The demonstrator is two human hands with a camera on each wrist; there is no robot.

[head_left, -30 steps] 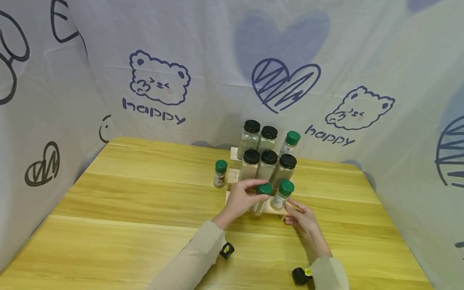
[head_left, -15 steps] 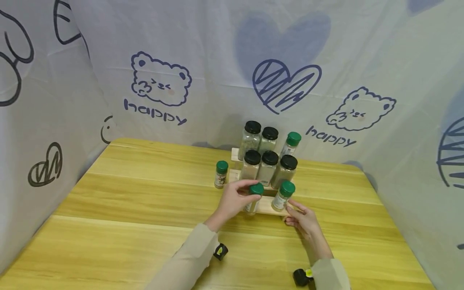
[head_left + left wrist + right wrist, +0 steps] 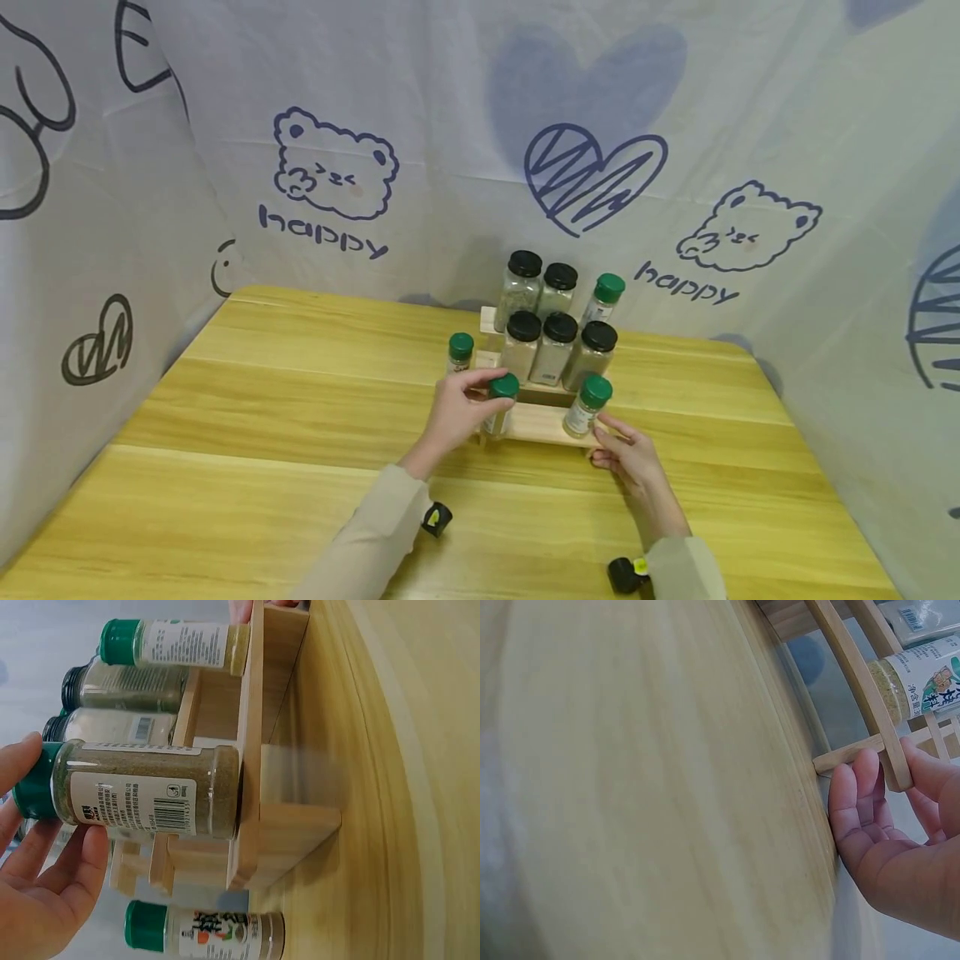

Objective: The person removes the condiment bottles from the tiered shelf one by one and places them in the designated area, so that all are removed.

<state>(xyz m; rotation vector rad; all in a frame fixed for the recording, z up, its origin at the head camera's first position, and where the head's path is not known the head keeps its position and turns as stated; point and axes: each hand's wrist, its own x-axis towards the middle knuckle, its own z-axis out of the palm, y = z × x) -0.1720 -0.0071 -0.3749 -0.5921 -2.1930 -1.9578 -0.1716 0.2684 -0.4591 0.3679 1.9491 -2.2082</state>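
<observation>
My left hand [image 3: 453, 412] pinches the green cap of a spice jar [image 3: 139, 791] filled with brown powder. That jar stands upright at the left end of the front tier of a wooden spice rack [image 3: 543, 425]; in the left wrist view its base meets the shelf. My right hand [image 3: 630, 458] holds the right end of the same tier, thumb and fingers around the shelf end [image 3: 889, 761]. Close to that hand, another green-capped jar [image 3: 581, 417] stands on the front tier.
Black-capped jars [image 3: 558, 350] fill the middle tier. Behind them, the top tier bears two more black-capped jars [image 3: 519, 292] and a green-capped one [image 3: 603, 300]. A green-capped jar [image 3: 225, 934] stands on the wooden table [image 3: 300, 400] left of the rack. A printed cloth [image 3: 450, 100] hangs behind.
My left hand has moved left along the front tier with the jar, widening the gap to the other front jar. My right hand has stayed at the shelf end.
</observation>
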